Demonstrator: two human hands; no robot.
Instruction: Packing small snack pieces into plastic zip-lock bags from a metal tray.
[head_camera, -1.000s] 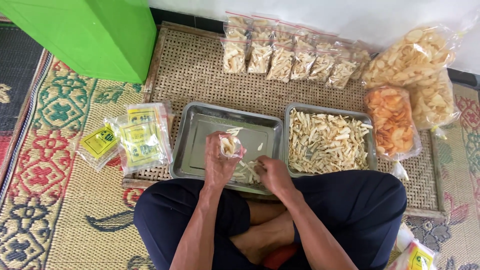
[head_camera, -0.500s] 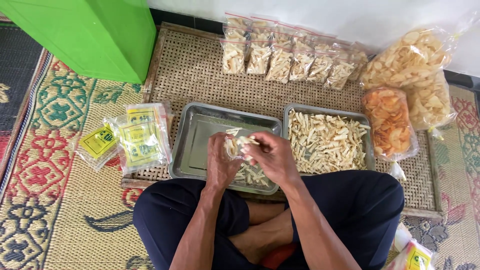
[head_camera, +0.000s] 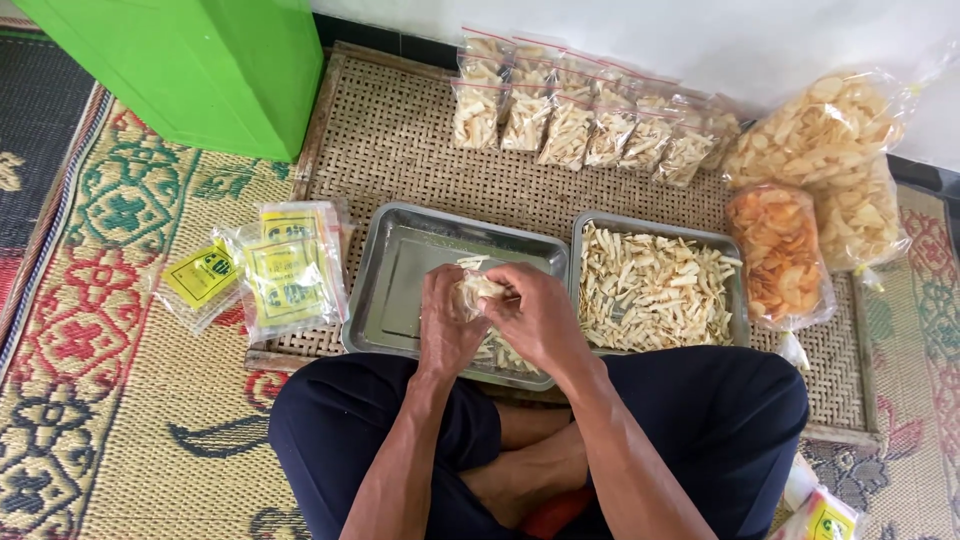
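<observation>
Two metal trays lie side by side on a woven rattan mat (head_camera: 400, 150). The left tray (head_camera: 400, 270) is taken here as the landmark. Over its near right corner both hands meet on one small clear bag of pale snack sticks (head_camera: 474, 292): the left hand (head_camera: 447, 325) is curled around the bag from below, and the right hand (head_camera: 535, 315) closes its fingers on the bag's top from the right. A few loose sticks (head_camera: 500, 352) lie on the tray floor under the hands; how many cannot be counted, since the hands cover them.

Right of the landmark, touching it, the second tray (head_camera: 740, 290) is heaped with the same sticks. Beyond the landmark, by the wall, stands a row of filled small bags (head_camera: 580, 115), about eight, overlapping so the count is unsure. Farther right of the second tray lie three large bags of chips: two pale (head_camera: 820, 125) (head_camera: 860, 215) and one orange (head_camera: 780, 255). Left of the landmark sits a loose pile of empty bags with yellow labels (head_camera: 270, 270). Beyond that pile stands one green box (head_camera: 200, 60).
</observation>
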